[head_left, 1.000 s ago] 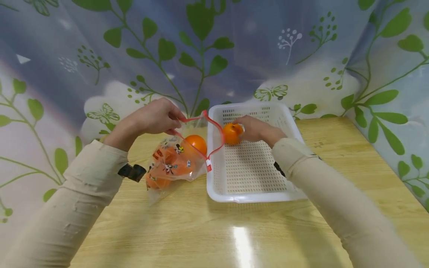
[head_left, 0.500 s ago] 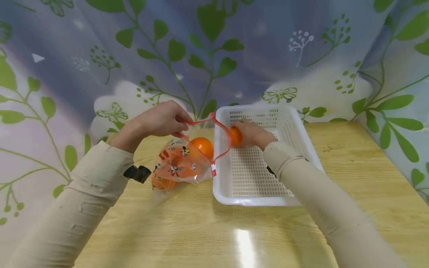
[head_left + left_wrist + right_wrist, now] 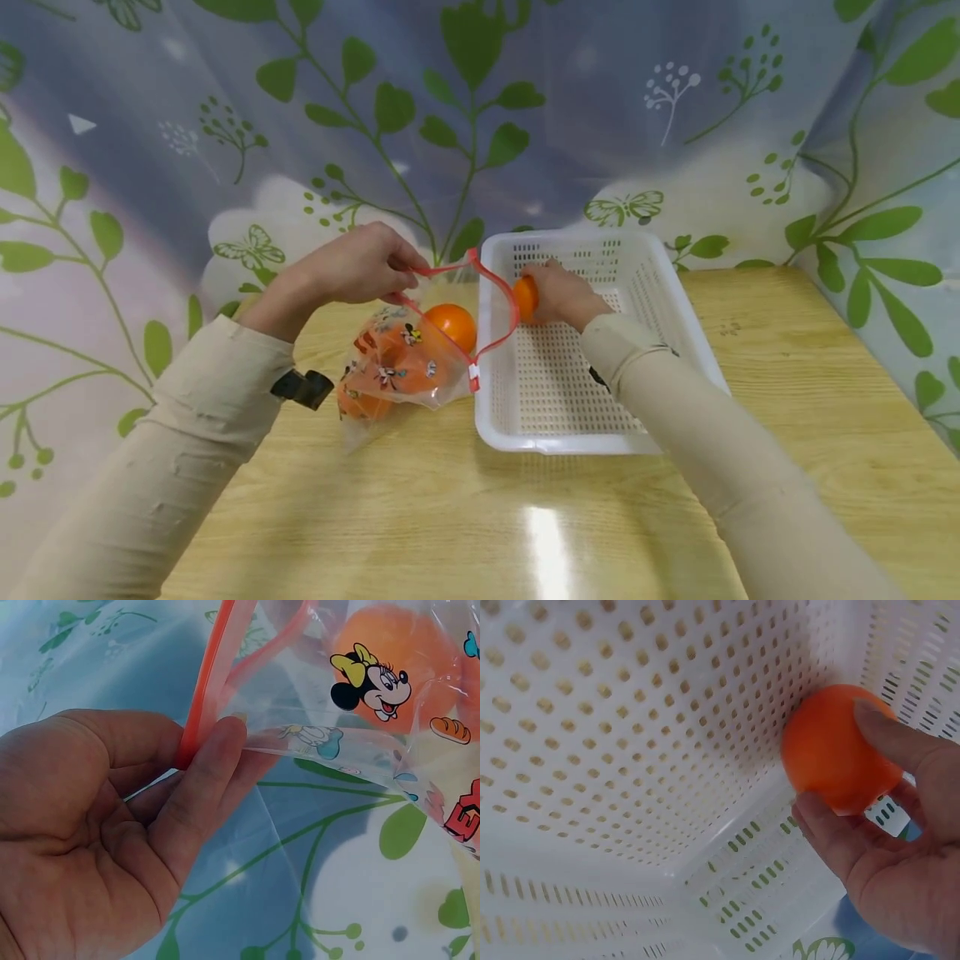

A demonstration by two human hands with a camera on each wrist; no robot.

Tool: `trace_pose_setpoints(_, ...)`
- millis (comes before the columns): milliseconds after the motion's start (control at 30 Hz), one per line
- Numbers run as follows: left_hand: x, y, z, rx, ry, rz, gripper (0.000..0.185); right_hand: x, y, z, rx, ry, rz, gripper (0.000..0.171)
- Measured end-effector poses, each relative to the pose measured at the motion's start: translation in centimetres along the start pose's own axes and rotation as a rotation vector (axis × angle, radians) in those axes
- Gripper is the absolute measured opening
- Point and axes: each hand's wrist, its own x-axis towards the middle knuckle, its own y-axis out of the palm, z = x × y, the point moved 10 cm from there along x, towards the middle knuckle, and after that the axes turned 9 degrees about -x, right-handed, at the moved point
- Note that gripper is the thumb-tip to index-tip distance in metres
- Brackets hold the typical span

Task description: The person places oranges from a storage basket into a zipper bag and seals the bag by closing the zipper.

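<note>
R hand [image 3: 561, 293] w/ orange [image 3: 838, 748], basket [image 3: 678, 321]

Worktop [image 3: 787, 367]: light wood grain with a glossy finish, showing a bright glare streak near the front edge. Resting directly on it, right of centre toward the far edge, a white perforated plastic basket [image 3: 570, 440], rectangular, with slotted walls. Just left of the basket, a clear printed plastic bag [image 3: 390, 371] with a red rim lies partly on the surface, its mouth lifted; oranges [image 3: 451, 323] show through it. Bag and basket sit just beside each other.
</note>
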Motion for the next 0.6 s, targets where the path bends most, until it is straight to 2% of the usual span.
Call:
trace_pose_setpoints(367,0.2,-0.2,0.0,0.025,0.028,-0.046,0.027,-2.5,-1.7,-1.3,0.145,-0.044,0.014,0.068)
trace_pose_setpoints(467,0.3,-0.2,0.0,0.020,0.024,-0.058,0.027,-3.7,-3.1,-1.3,0.185,-0.069,-0.024,0.068)
trace_pose_setpoints(600,0.4,-0.4,0.3,0.003,0.001,-0.075,0.027,-5.8,-5.6,-0.8,0.192,-0.131,-0.119,0.068)
